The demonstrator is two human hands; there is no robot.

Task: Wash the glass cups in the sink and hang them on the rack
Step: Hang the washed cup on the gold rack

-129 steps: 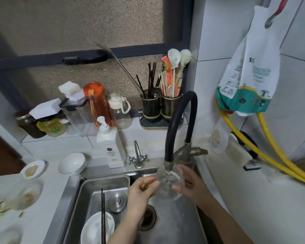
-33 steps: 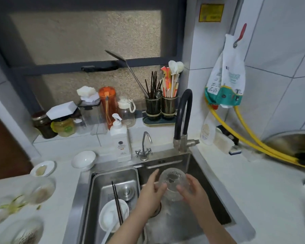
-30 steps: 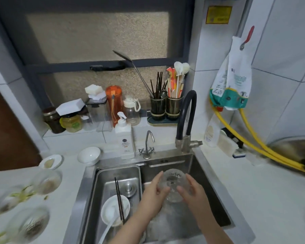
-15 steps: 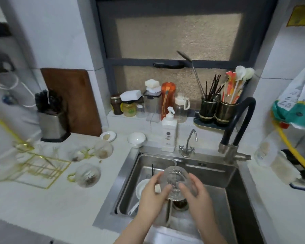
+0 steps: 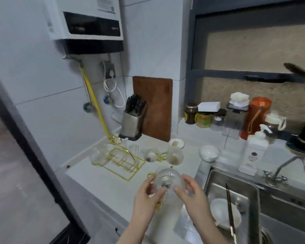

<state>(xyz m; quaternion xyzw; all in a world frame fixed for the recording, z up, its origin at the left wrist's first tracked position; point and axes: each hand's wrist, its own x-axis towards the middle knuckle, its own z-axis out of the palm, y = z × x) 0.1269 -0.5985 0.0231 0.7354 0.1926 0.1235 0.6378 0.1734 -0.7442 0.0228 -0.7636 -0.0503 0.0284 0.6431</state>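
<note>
Since half a second ago the glass cup [image 5: 167, 182] has left the sink [image 5: 236, 184] and now sits over the bench [image 5: 102, 187], left of the basin, with the view swung toward the gold wire rack [image 5: 121, 161]. I read this as washing done for this cup and the carry-to-rack step in hand. Left hand [image 5: 146, 196] and right hand [image 5: 192, 194] cradle it from both sides, upended as far as I can tell, though blur makes that unsure; its gold handle seems to peek out below the left hand. Fingers [image 5: 179, 189] of the right hand are half curled against the glass wall, the left ones likewise, neither clamped into a fist; a two-sided hold, loose-looking. Next move, my judgement: travel up-left to the rack, line the cup up with a free prong, lower it on. One cup [image 5: 99, 156] looks to be at the rack's left end already, so pick a free prong. Two cups with residue [image 5: 174, 154] stand between rack and sink, unwashed I'd say. Wet glass, so slip risk.
</note>
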